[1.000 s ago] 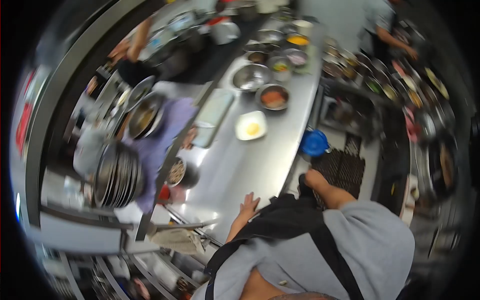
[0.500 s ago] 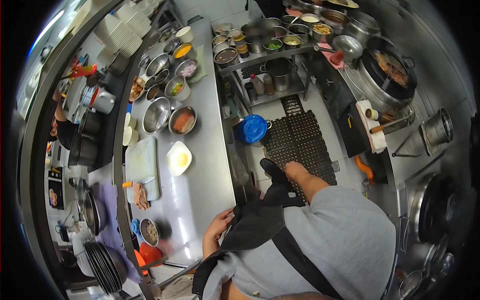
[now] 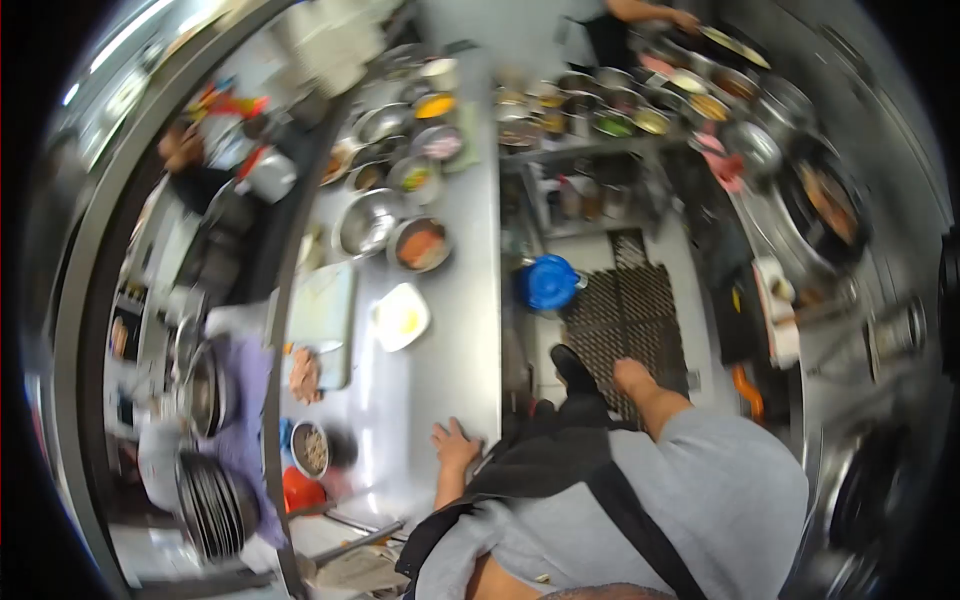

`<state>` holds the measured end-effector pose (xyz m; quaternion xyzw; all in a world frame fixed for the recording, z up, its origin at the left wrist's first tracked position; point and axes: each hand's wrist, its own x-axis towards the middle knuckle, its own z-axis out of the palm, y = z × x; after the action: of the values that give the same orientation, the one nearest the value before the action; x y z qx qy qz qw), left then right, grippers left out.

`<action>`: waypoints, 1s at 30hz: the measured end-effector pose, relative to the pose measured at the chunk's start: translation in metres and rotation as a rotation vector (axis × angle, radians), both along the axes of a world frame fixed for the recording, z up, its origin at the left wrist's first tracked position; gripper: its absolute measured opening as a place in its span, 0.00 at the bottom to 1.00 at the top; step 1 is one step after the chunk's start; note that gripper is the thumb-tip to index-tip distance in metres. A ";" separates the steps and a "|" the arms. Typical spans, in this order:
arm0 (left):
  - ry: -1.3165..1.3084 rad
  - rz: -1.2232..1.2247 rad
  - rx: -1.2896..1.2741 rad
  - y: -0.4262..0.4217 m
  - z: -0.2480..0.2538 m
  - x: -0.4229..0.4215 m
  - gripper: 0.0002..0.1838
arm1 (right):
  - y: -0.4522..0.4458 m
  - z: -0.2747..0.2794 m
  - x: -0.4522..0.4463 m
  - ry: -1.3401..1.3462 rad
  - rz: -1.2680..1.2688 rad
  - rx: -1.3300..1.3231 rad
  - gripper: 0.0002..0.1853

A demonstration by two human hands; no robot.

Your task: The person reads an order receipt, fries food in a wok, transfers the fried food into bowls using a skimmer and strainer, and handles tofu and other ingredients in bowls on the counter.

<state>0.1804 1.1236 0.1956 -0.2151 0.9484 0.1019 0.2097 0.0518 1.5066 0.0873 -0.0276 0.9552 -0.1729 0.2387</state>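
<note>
My left hand rests on the steel counter near its right edge, fingers spread, holding nothing. Above the dark mat hangs my right hand, beside my leg; blur hides how its fingers lie. Up the counter from my left hand is a white square dish with something yellow in it. A cutting board lies left of the dish, with a pinkish crumpled item at its near end. Close to the counter's left side stands a bowl of chopped food.
Metal bowls line the far counter. A blue lid sits low beside the black floor mat. A stove with a large pan is on the right. Two other people show in part, one at the back, one at left.
The view has swung about and shifted, moving the counter to the right since the last frame. The fingers of my left hand, bent half a second ago, are now spread on the counter.
</note>
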 end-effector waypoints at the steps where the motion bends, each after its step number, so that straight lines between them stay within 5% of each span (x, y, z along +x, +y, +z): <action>1: 0.002 0.136 0.054 0.006 0.002 0.011 0.48 | -0.007 -0.010 -0.010 0.037 0.121 0.011 0.10; 3: 0.029 0.149 0.022 0.010 -0.009 0.029 0.47 | -0.020 -0.016 -0.028 0.207 0.331 -0.005 0.11; 5: 0.089 0.250 0.043 0.010 -0.010 0.032 0.47 | -0.042 0.022 -0.047 0.016 0.322 0.002 0.11; 7: 0.006 0.213 0.104 0.011 -0.004 0.030 0.46 | -0.060 0.008 -0.065 0.029 0.327 0.028 0.11; 10: -0.020 0.284 0.118 0.015 0.002 0.023 0.47 | -0.093 0.056 -0.075 0.034 0.414 0.053 0.11; 19: 0.051 0.293 0.180 0.013 0.004 0.033 0.47 | -0.134 0.022 -0.085 0.110 0.601 -0.022 0.11; 26: 0.017 0.317 0.213 0.014 0.014 0.031 0.45 | -0.092 0.032 -0.059 0.112 0.722 0.015 0.13; 30: 0.028 0.322 0.215 0.014 0.010 0.034 0.44 | -0.062 0.043 -0.059 0.084 0.589 0.052 0.13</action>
<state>0.2140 1.1378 0.2060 -0.3392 0.8882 0.2377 0.1990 -0.0069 1.4442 0.1301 -0.3046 0.9192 -0.0702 0.2393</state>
